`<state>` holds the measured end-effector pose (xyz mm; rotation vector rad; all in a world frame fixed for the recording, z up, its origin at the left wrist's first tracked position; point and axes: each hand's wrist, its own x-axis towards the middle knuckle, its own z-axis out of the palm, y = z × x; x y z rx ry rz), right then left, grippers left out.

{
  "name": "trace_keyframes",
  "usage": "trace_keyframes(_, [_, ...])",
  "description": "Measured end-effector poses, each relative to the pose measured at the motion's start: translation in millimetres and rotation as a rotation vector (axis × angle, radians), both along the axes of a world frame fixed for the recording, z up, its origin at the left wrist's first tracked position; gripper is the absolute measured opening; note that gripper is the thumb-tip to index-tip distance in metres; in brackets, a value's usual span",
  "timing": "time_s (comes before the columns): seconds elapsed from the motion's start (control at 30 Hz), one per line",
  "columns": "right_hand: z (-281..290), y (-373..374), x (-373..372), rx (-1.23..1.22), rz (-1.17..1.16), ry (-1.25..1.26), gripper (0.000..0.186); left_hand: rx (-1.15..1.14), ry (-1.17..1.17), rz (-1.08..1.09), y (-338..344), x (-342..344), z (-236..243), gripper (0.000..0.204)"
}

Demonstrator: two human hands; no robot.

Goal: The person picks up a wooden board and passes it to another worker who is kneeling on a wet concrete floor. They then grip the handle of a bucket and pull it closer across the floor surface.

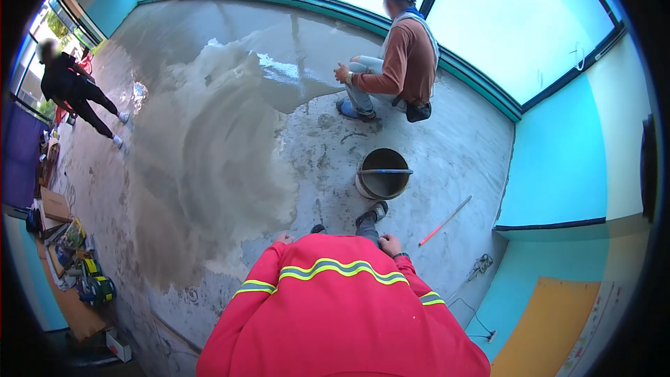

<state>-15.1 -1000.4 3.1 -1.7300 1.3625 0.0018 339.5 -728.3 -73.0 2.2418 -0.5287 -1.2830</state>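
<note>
My left hand (pixel 285 238) shows only in part past the red sleeve, low at my left side; its fingers are too hidden to read. Beside my dark trouser leg is my right hand (pixel 390 244), fingers curled in, with no object visible in it. A round bucket (pixel 361 185) with a bar across its mouth stands on the floor just ahead of my shoe (pixel 377 211); neither hand touches it. Wet grey screed (pixel 223 146) spreads over the floor to the left and far side. Its ragged edge ends near my left hand.
A person in a brown top (pixel 405 56) squats beyond the bucket, at the wet edge. Another person in black (pixel 70 91) stands far left. A red-and-white stick (pixel 445 220) and a cable (pixel 480 265) lie at right. Boxes and bags (pixel 59 213) line the left wall.
</note>
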Motion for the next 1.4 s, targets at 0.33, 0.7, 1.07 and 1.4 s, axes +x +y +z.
trace_keyframes(0.33, [-7.1,-0.6,-3.9,0.053,-0.029,-0.011,0.029,0.035,-0.04,-0.007,-8.0,-2.9,14.5,0.036])
trace_keyframes(0.7, [-7.9,-3.9,-1.9,0.083,-0.039,-0.006,0.029,-0.009,-0.026,0.023,-4.2,-5.1,10.2,0.035])
trace_keyframes(1.07, [-12.1,-5.9,-1.9,0.081,-0.012,0.021,0.03,-0.008,-0.014,0.06,-4.0,-4.9,-1.5,0.036])
trace_keyframes(1.4, [-9.2,-4.8,-1.5,0.045,0.0,0.004,0.031,-0.025,-0.026,0.052,-1.7,-3.4,-7.2,0.036])
